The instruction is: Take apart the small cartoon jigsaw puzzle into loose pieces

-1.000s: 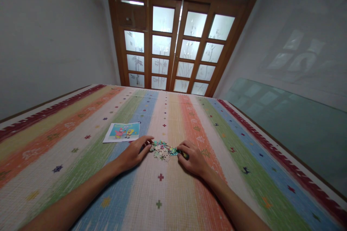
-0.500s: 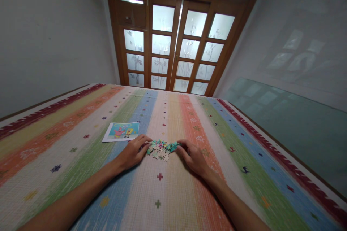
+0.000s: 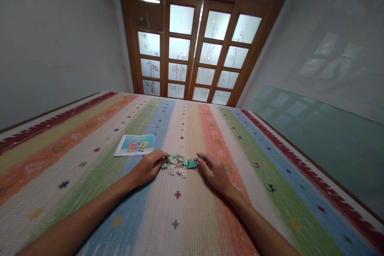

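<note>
One left grip [image 3: 147,168] and one right grip [image 3: 215,170], half-open, against puzzle pieces [image 3: 177,165]

Left forearm [image 3: 93,208]: your bare arm reaches forward and inward to the left of the puzzle pile [image 3: 177,167].
Left wrist [image 3: 130,183]: roughly in line with your forearm.
Left hand [image 3: 147,168]: back upward, fingers curved toward the pile's left edge; their grip cannot be told.
Right forearm [image 3: 255,216]: bare, angled inward to the pile's right.
Right hand [image 3: 214,169]: thumb and forefinger close together at the pile's right edge; whether they pinch anything is too small to tell.
</note>
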### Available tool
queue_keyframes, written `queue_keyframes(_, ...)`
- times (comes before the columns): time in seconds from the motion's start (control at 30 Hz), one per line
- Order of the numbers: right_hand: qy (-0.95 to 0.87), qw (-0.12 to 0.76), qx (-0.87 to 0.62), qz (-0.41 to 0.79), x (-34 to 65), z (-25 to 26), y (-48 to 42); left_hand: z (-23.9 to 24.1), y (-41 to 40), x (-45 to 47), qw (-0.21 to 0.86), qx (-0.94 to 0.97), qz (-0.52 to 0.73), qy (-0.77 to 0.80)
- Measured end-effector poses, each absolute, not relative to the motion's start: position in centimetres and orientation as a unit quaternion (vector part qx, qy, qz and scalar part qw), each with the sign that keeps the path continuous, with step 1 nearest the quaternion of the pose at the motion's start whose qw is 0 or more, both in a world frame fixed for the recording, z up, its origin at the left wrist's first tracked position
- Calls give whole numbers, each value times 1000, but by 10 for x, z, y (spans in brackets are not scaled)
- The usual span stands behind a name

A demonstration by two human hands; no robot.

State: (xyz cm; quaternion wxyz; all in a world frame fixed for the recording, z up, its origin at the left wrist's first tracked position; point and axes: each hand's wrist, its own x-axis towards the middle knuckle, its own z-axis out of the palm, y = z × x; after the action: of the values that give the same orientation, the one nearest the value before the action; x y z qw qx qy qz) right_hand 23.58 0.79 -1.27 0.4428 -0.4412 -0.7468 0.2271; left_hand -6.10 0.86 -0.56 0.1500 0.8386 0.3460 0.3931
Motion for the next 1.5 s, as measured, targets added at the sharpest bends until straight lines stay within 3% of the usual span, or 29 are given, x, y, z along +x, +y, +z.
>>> queue_keyframes(0.2, -773, 433, -437, 156, 239, -19, 13, -6, 8, -59, 164, 804, 446, 358)
queue_keyframes(0.5, -848, 321, -416, 74, 233, -15, 5, -7, 7, -58, 149, 807, 444, 361)
queue_keyframes(1.23, -790, 403, -440, 144, 231, -19, 9, -2, 3, -57, 204, 803, 388, 404)
queue_keyframes(1.5, -801, 410, -411, 148, 233, -19, 10, -2, 6, -59, 160, 828, 385, 375)
